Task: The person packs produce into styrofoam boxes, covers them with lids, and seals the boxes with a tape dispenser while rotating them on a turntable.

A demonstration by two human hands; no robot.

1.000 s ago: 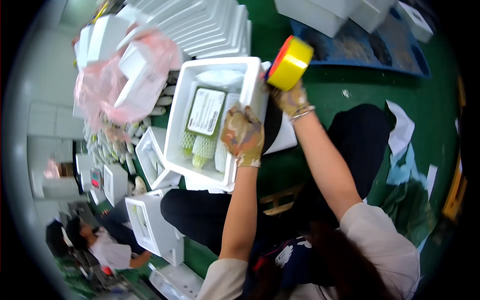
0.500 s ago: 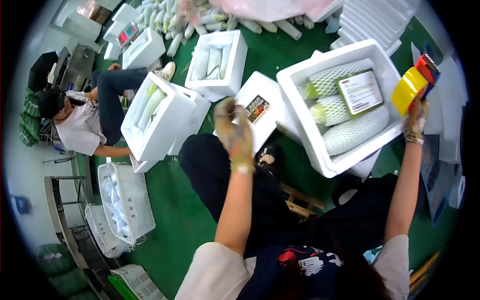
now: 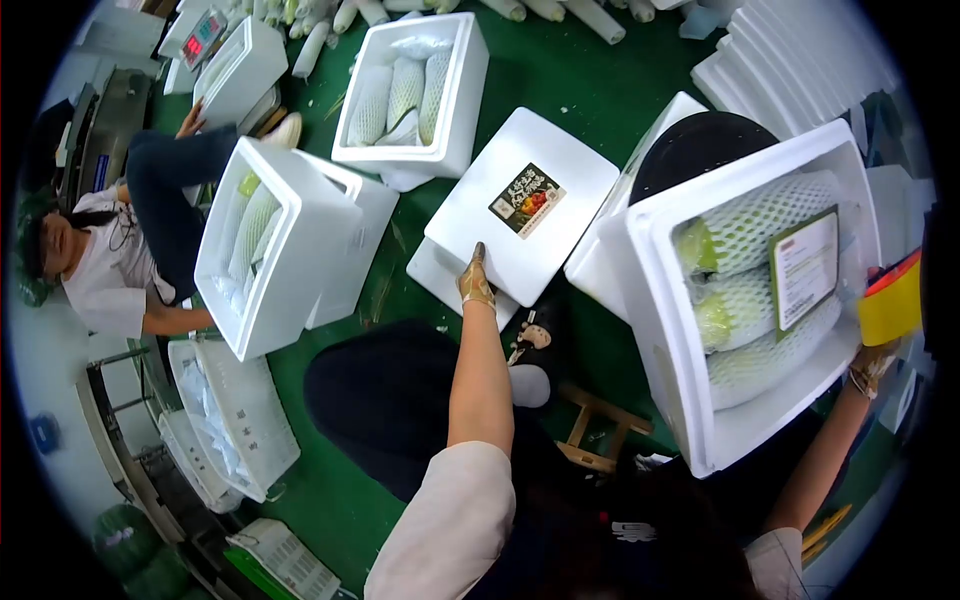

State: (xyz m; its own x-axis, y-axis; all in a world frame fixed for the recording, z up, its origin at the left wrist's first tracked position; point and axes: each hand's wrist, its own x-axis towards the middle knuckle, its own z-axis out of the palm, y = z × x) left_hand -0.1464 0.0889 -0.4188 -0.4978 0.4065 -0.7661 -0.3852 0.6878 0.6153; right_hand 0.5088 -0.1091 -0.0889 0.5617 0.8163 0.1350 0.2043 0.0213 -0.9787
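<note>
My left hand [image 3: 477,282], in a stained glove, grips the near edge of a white foam lid [image 3: 575,170] with a dark printed label [image 3: 527,200]. Its thumb lies on top and its fingers are hidden beneath. At the right, my gloved right hand [image 3: 873,368] holds a tape dispenser [image 3: 890,310] with a yellow roll, against the side of an uncovered white foam box [image 3: 668,340]. That box leans toward me. Inside it lies pale green produce [image 3: 765,225] in white foam net sleeves, with a printed card [image 3: 806,268] on top.
Another foam lid or panel [image 3: 435,272] lies under the held one. A black round seat [image 3: 695,150] stands behind the tilted box. More foam boxes [image 3: 450,165] with netted produce stand ahead and left. A seated person [image 3: 110,255] is at the left, near white crates [image 3: 265,440].
My left hand has come down onto the labelled lid and taken hold of it; the lid now sits higher off the floor. The filled box has shifted right and tilted toward me, with the right hand.
</note>
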